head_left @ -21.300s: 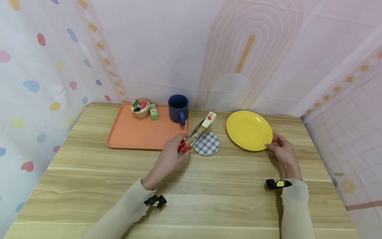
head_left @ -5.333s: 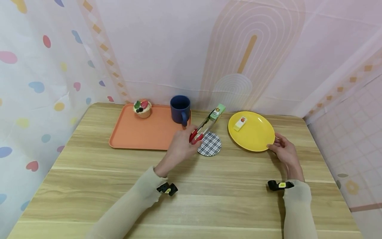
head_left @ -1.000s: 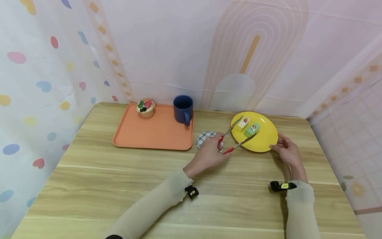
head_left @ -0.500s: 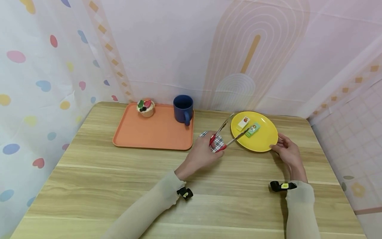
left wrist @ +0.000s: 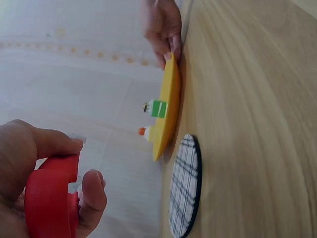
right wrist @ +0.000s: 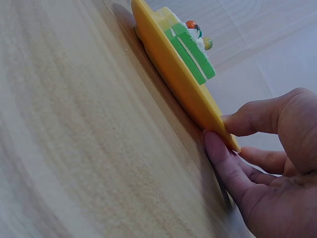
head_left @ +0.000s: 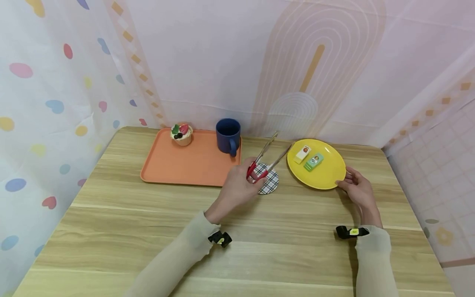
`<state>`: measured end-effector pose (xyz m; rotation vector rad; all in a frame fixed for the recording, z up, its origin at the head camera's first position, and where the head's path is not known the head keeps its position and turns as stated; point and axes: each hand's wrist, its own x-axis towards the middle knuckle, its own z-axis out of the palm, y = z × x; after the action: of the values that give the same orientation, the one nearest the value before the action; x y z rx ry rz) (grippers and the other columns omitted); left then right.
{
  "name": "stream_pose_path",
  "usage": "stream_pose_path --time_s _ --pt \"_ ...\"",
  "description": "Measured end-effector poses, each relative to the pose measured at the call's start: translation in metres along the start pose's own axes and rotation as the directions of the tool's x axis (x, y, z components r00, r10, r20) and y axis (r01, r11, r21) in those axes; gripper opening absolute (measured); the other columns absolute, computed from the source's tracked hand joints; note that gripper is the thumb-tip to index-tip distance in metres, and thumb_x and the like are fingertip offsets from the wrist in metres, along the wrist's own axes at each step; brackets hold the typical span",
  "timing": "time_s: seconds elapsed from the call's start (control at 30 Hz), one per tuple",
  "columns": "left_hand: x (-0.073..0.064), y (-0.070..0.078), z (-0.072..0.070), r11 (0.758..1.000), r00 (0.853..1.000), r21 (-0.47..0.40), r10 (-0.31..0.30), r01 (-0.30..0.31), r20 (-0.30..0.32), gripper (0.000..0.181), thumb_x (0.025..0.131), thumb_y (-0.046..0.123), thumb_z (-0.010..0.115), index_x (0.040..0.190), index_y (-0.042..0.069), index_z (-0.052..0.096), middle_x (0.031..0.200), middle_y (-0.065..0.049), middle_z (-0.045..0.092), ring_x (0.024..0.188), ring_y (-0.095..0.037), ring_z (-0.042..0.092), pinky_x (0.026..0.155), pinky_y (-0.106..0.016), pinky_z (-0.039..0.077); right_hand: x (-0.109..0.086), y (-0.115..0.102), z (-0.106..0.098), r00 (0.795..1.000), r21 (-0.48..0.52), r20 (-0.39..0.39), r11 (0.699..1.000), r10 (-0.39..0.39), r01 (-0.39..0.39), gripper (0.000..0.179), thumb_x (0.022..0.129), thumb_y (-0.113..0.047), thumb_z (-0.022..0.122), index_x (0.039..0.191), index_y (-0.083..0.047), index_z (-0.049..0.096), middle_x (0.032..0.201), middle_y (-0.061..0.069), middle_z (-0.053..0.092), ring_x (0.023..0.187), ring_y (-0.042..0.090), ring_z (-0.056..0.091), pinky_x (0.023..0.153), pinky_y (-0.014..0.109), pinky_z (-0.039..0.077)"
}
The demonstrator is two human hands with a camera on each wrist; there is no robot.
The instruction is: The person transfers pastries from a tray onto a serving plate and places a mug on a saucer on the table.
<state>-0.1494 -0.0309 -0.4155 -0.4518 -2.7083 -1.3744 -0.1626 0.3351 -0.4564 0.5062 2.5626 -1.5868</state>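
My left hand (head_left: 239,185) grips red-handled metal tongs (head_left: 264,159), whose arms are spread with nothing between the tips, above the plaid round coaster (head_left: 270,181). At the right, my right hand (head_left: 359,190) pinches the rim of a yellow plate (head_left: 323,177), thumb on one face and fingers on the other in the right wrist view. Two toy cake slices lie side by side on the plate: a pale yellow cake slice (head_left: 302,154) and a green cake slice (head_left: 313,162), both topped with fruit. In the left wrist view the tongs' red handle (left wrist: 49,203) fills the hand.
An orange tray (head_left: 185,165) lies at the left, bearing a fruit-topped cupcake (head_left: 182,135) at its back and a dark blue mug (head_left: 228,136) at its right end. Behind the wooden table (head_left: 259,247) hangs a patterned curtain (head_left: 208,62).
Both cake slices were carried in the tongs, yellow first and then green, onto the plate. Over the last second my left hand draws the spread tongs leftward. My right hand stays at the rim.
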Motion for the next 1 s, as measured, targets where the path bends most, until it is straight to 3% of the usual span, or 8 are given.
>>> stream_pose_path --time_s 0.23,0.5,1.0 --pt "-0.004 -0.006 -0.014 1.000 1.000 0.005 -0.014 0.014 -0.028 0.048 0.089 0.017 0.078 0.131 0.005 0.059 0.082 -0.006 0.068 0.062 -0.012 0.058 0.055 -0.026 0.046 0.001 0.000 0.000 1.000 0.001 0.000 1.000 0.010 -0.010 0.077 0.098 -0.014 0.068 0.162 -0.008 0.026 0.145 0.014 0.048 0.097 -0.007 0.052 0.079 0.007 0.050" --pt "-0.009 -0.012 -0.026 0.996 0.996 -0.030 -0.084 0.083 -0.037 0.052 0.087 0.021 0.081 0.130 0.005 0.056 0.085 -0.005 0.069 0.062 -0.013 0.060 0.056 -0.028 0.050 0.003 0.002 -0.001 1.000 -0.006 -0.001 1.000 0.014 -0.014 0.077 0.098 -0.015 0.068 0.162 -0.009 0.026 0.147 0.015 0.048 0.096 -0.007 0.052 0.078 0.007 0.049" --pt "-0.019 -0.027 -0.050 0.993 0.988 -0.015 -0.117 0.117 -0.104 0.061 0.083 0.027 0.084 0.135 0.010 0.056 0.093 -0.011 0.071 0.067 -0.017 0.063 0.057 -0.030 0.051 0.004 0.005 -0.001 1.000 0.009 -0.001 1.000 0.016 -0.015 0.077 0.097 -0.014 0.068 0.162 -0.010 0.027 0.145 0.013 0.048 0.097 -0.007 0.052 0.079 0.009 0.051"
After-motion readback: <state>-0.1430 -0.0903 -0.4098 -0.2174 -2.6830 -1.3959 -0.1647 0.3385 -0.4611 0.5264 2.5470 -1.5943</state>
